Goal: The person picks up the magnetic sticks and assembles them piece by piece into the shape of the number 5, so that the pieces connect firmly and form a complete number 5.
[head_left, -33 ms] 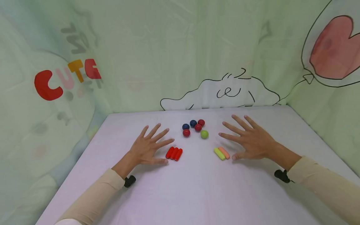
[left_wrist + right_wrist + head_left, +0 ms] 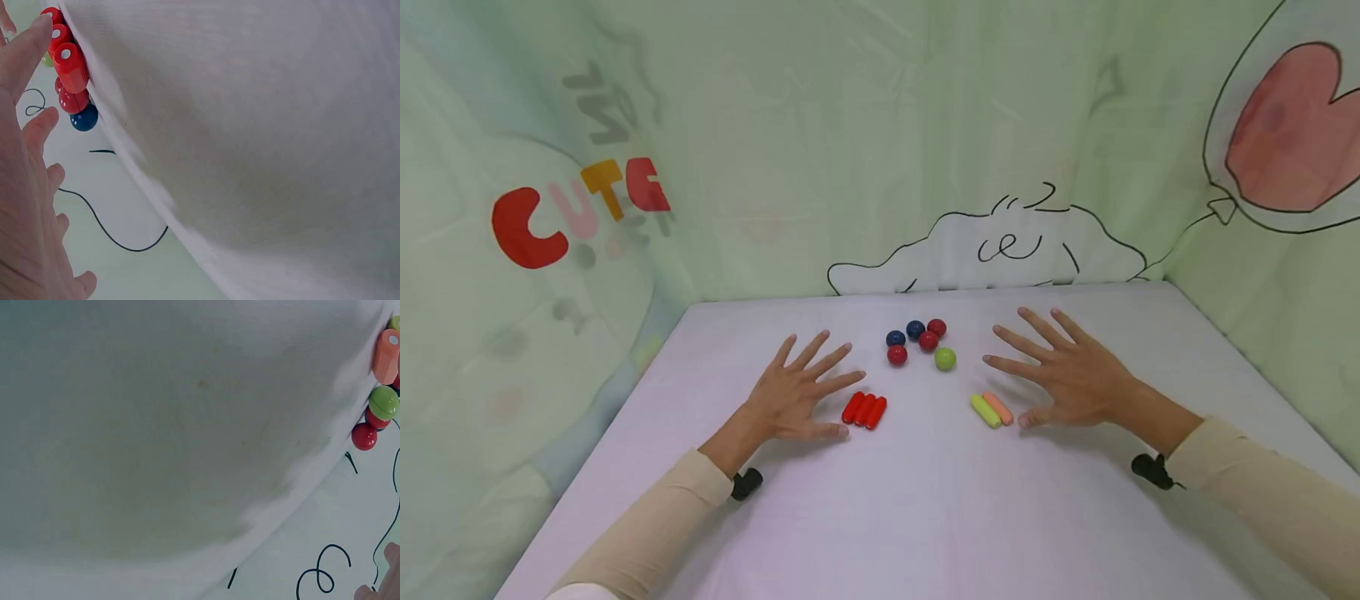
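Note:
Over the left side of the table, my left hand (image 2: 790,396) is spread wide with straight fingers and holds nothing. Three short red sticks (image 2: 864,410) lie side by side just right of its thumb; their ends with white dots show in the left wrist view, the nearest stick (image 2: 70,65) lowest. Fingers also splayed, my right hand (image 2: 1078,375) is empty on the other side. Left of its thumb a yellow-green stick (image 2: 985,411) lies against a salmon stick (image 2: 998,407). Only fingertips of this hand show in the right wrist view.
Between the hands, farther back, sit two dark blue balls (image 2: 915,330), three red balls (image 2: 897,355) and one green ball (image 2: 945,358). A white cloth covers the table (image 2: 887,517). Pale green printed curtains (image 2: 760,167) stand behind it and at both sides.

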